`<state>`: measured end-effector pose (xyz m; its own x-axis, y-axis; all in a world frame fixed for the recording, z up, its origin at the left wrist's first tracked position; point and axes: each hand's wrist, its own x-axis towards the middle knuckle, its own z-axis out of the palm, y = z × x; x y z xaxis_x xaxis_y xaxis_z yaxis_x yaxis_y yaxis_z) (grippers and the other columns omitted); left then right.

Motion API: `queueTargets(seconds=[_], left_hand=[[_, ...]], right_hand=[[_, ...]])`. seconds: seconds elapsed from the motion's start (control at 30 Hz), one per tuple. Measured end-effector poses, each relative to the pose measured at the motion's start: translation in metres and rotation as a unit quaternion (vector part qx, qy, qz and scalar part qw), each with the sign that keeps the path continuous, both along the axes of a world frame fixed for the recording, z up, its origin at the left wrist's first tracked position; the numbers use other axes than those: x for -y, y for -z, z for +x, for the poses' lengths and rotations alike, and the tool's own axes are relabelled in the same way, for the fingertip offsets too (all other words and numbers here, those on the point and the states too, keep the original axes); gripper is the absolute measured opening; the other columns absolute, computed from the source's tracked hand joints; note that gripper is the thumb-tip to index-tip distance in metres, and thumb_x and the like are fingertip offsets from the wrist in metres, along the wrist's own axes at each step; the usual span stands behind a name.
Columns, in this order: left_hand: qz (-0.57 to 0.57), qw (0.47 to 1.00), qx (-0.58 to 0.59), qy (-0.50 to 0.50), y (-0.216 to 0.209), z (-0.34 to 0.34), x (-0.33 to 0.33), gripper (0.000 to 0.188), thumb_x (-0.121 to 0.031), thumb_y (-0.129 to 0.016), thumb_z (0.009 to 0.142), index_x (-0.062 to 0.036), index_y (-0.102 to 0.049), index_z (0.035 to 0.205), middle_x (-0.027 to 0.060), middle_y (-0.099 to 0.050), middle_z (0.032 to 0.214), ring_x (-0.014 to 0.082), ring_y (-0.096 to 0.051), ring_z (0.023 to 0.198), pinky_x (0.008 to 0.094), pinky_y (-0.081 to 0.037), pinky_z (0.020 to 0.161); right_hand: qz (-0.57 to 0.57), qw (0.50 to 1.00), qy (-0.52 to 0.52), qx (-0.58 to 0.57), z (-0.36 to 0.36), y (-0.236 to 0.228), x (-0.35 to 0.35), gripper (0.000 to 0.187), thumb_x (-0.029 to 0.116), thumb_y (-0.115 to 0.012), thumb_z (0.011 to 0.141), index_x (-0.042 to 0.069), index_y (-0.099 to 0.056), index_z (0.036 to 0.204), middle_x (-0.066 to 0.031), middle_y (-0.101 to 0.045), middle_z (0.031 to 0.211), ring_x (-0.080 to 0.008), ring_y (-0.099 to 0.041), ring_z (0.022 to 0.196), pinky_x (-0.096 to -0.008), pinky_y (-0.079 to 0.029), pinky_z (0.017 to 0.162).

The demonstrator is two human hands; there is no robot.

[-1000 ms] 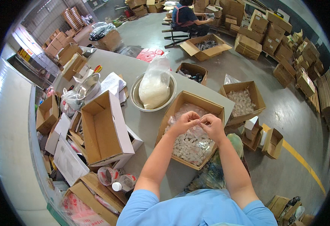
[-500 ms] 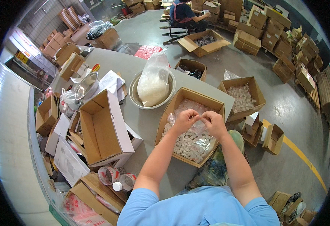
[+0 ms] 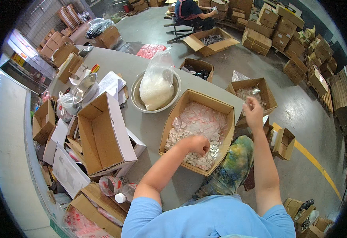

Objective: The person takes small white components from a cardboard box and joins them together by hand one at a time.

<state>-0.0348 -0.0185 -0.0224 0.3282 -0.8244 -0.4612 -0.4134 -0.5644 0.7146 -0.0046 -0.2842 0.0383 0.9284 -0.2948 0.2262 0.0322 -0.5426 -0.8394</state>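
A cardboard box [image 3: 230, 131] on the near part of the table holds many small white discs [image 3: 180, 137] and a heap of clear zip bags [image 3: 205, 115] with red edges. My left hand [image 3: 198, 145] reaches down into the discs, its fingers curled in; what they pinch is hidden. Out to the right, my right hand [image 3: 253, 114] is raised beside a second cardboard box [image 3: 271, 101], fingers loosely apart and nothing visible in them. That box contains small filled clear bags [image 3: 249, 92].
A metal bowl [image 3: 135, 95] with a large bag of white material [image 3: 157, 93] stands behind. At left are an open carton [image 3: 98, 139], a second bowl [image 3: 87, 89] and plastic bottles [image 3: 122, 196]. A person [image 3: 189, 12] sits far off beside an open box [image 3: 200, 47].
My hands, together over the discs before, have parted. The left has dropped into the discs; the right has swung out toward the box of filled bags. The clear bag between them is gone.
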Motion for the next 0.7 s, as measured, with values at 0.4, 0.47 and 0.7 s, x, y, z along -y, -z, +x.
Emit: queueTargets(seconds=[0.4, 0.47, 0.7], left_hand=[[-0.143, 0.986, -0.015, -0.080, -0.013, 0.003, -0.017, 0.014, -0.011, -0.067, 0.076, -0.0010, -0.068, 0.086, 0.0097, -0.068, 0.077, 0.0192, -0.064, 0.070, 0.0320, -0.050, 0.065], [-0.155, 0.970, -0.022, -0.184, -0.024, 0.009, -0.022, 0.012, -0.009, -0.065, 0.080, -0.0006, -0.068, 0.087, 0.0084, -0.067, 0.075, 0.0153, -0.062, 0.069, 0.0293, -0.049, 0.063], [-0.344, 0.835, 0.136, -0.408, -0.016, 0.028, -0.024, 0.014, -0.010, -0.063, 0.083, -0.0009, -0.069, 0.093, 0.0054, -0.063, 0.071, 0.0097, -0.055, 0.065, 0.0259, -0.043, 0.057]], right_hand=[[-0.020, 0.960, -0.269, -0.080, -0.048, -0.027, -0.084, 0.022, 0.014, -0.065, 0.080, -0.001, -0.064, 0.096, -0.0114, -0.064, 0.083, -0.0221, -0.060, 0.071, -0.0315, -0.049, 0.066], [0.095, 0.937, -0.292, -0.166, -0.056, -0.026, -0.081, 0.020, 0.014, -0.065, 0.079, -0.001, -0.065, 0.093, -0.0107, -0.064, 0.080, -0.0201, -0.060, 0.068, -0.0308, -0.049, 0.064], [-0.164, 0.829, -0.493, -0.209, -0.061, -0.005, -0.125, 0.014, 0.009, -0.060, 0.079, 0.006, -0.069, 0.088, -0.0099, -0.068, 0.083, -0.0253, -0.065, 0.080, -0.0367, -0.051, 0.071]])
